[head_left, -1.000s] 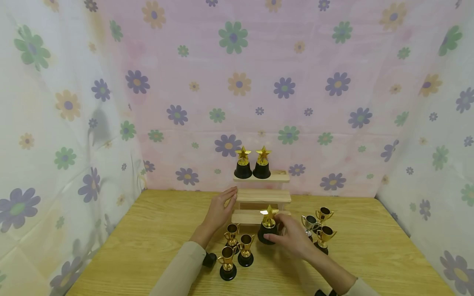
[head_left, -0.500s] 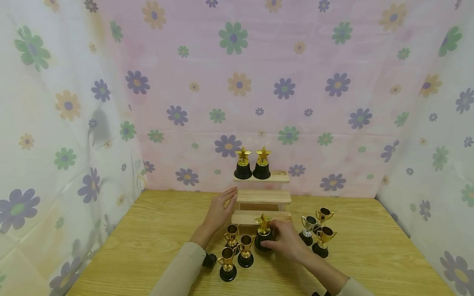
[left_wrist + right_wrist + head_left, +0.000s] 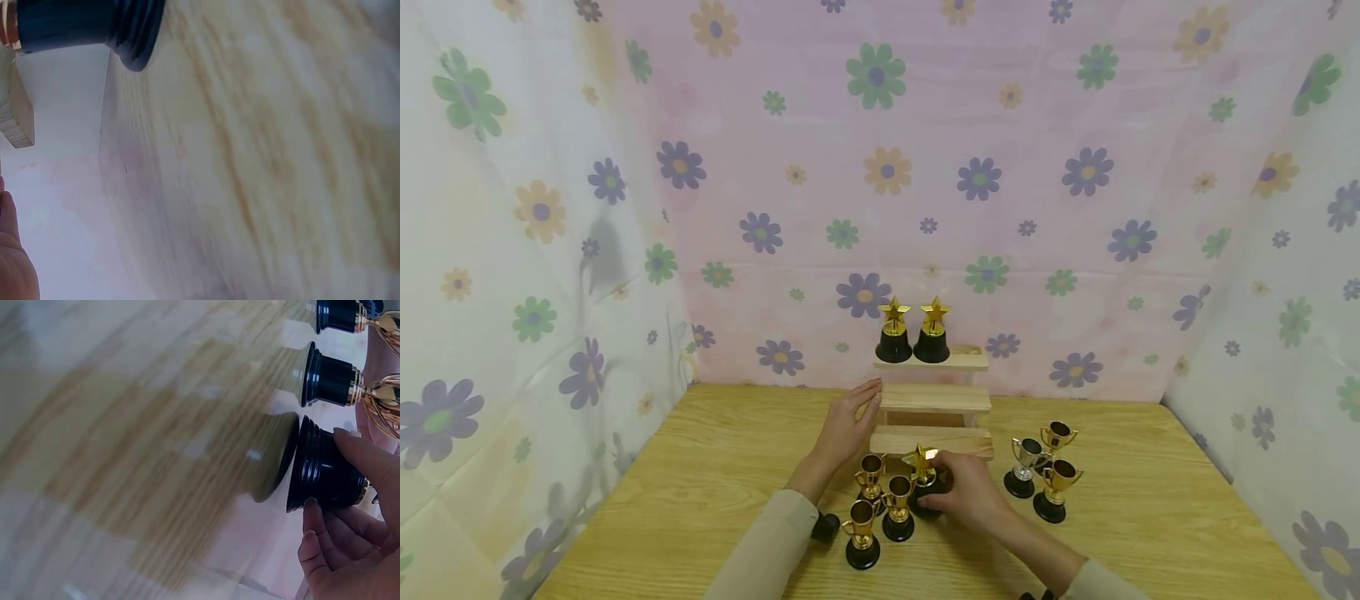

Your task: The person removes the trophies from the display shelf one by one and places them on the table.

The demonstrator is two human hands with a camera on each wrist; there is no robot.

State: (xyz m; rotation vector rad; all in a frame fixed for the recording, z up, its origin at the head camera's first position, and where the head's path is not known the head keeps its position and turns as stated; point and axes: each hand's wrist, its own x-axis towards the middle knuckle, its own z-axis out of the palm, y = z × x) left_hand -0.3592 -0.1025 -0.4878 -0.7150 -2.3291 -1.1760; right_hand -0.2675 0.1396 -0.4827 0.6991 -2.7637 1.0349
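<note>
My right hand [image 3: 970, 492] grips a star trophy [image 3: 921, 460] with a gold star and a black base, in front of the shelf's lowest step. In the right wrist view thumb and fingers pinch its black base [image 3: 328, 469]; the base is slightly tilted just above the tabletop, with its reflection below. My left hand [image 3: 842, 425] rests with fairly straight fingers against the left side of the three-step wooden shelf [image 3: 936, 397]. Two similar star trophies, one at the left [image 3: 894, 342] and one beside it [image 3: 932, 343], stand on the top step.
Close left of the held trophy stand gold cups: one behind [image 3: 870, 477], one in the middle [image 3: 898, 502], one in front [image 3: 862, 533]. At right are a silver cup [image 3: 1024, 468] and two gold cups, rear [image 3: 1057, 437] and front [image 3: 1058, 490]. Flowered cloth [image 3: 1030, 200] encloses the table.
My right hand has carried the star trophy left and down towards the front, close to the left cups. My left hand has stayed at the shelf.
</note>
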